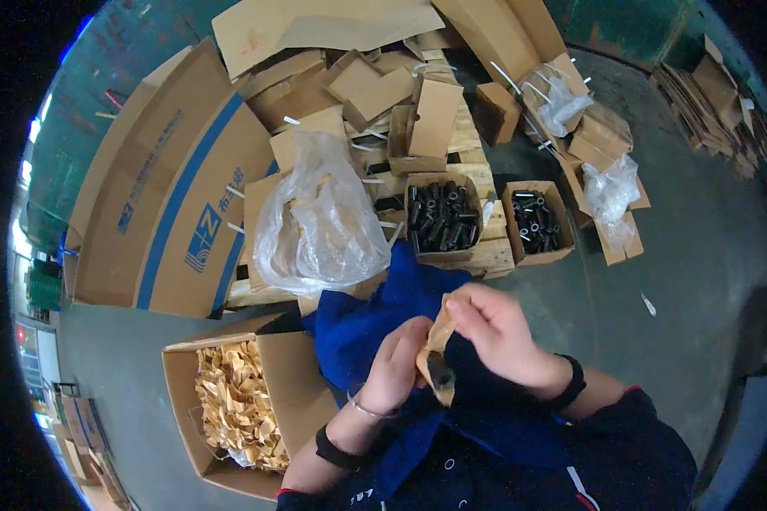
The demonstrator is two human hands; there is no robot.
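Note:
A strip of brown wrapping paper point(440, 336) is partly around a black cylindrical part point(437, 370), whose dark end shows at the lower opening. My left hand point(396, 362) is closed round the left side of the paper and the part. With its fingers pinched, my right hand point(498, 332) grips the paper's upper end. Both hands are above a blue cloth point(358, 319) spread across my lap. Straight ahead, a small carton point(447, 255) holds many black tubular parts point(443, 213). Another carton point(544, 259) of black parts point(534, 221) stands to its right.
At left, a large carton point(302, 400) is filled with crumpled brown paper point(240, 400). A clear plastic bag point(320, 230) lies on the wooden pallet point(477, 179) among cardboard pieces. A big printed carton point(170, 196) leans at far left; flattened cardboard point(707, 102) is stacked at far right.

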